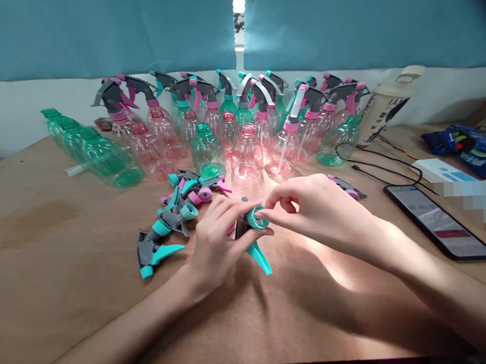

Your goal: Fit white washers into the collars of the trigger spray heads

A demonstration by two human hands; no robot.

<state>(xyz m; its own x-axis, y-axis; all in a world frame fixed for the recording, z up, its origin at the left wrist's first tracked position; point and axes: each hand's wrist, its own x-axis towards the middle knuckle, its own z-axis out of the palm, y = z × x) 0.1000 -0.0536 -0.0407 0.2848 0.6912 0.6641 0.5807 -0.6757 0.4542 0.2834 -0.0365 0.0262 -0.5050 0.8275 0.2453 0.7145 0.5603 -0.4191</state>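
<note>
My left hand (219, 239) grips a grey trigger spray head with a teal collar (257, 217), its opening facing me and up. The teal trigger (261, 258) points down toward the table. Thumb and index finger of my right hand (304, 203) are pinched together at the collar's opening; what lies between them, if anything, is too small to make out. Left of my left hand lies a loose pile of spray heads, among them one with a teal trigger (165, 253) and one with a pink collar (204, 195).
Behind my hands stand several clear pink bottles (246, 155) and green bottles (208, 151), some topped with spray heads. At right lie a phone (440, 221), a black cable (381, 165) and a blue packet (473, 148). A white tumbler (388, 108) stands at the back.
</note>
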